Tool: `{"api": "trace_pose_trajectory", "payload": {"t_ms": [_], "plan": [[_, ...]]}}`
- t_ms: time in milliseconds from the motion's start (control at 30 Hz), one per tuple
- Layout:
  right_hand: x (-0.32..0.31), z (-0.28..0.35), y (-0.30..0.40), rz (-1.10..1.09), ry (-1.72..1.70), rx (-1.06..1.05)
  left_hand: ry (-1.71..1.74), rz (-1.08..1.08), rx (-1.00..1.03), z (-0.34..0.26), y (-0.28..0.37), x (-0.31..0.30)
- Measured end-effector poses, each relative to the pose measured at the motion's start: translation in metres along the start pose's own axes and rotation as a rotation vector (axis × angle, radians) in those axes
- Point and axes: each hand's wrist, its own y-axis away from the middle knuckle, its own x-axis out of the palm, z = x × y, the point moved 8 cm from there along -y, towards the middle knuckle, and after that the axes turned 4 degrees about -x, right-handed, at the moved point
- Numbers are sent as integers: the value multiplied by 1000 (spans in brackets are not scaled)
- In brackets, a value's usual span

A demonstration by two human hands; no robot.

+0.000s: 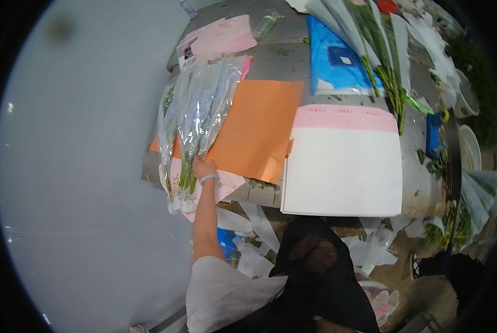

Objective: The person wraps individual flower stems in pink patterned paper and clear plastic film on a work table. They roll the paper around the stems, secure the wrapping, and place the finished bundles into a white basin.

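Note:
My left hand [204, 167] is closed around the green stems of a bunch of flowers in clear plastic sleeves [202, 108], at the table's left end. White wrapping covers the stem ends [182, 204]. A narrower sleeved bunch [166, 125] lies along its left side. Beneath and beside the flowers is an orange paper sheet [258, 129], and a pink patterned sheet [227, 185] shows under my wrist. To the right, a stack of white sheets with a pink top band [344, 166] lies before me. My right hand is out of view.
Pink printed sheets [225, 35] and a bottle [266, 26] lie at the back. A blue plastic package [335, 62] sits partly under wrapped green stems [388, 79]. A blue tool [433, 135] is near the right edge. Paper scraps [252, 224] litter the floor; a wall [86, 145] borders the left.

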Motion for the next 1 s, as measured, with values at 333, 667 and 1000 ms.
{"api": "trace_pose_trajectory", "payload": {"t_ms": [333,667,1000], "plan": [[38,428,-9,167,374,-710,-134,274,-174,8,-27,56],[108,522,77,455,761,-865,-481,236,85,-7,-58,75],[136,642,60,628,362,-1110,1193,967,-361,-260,97,52]]}}
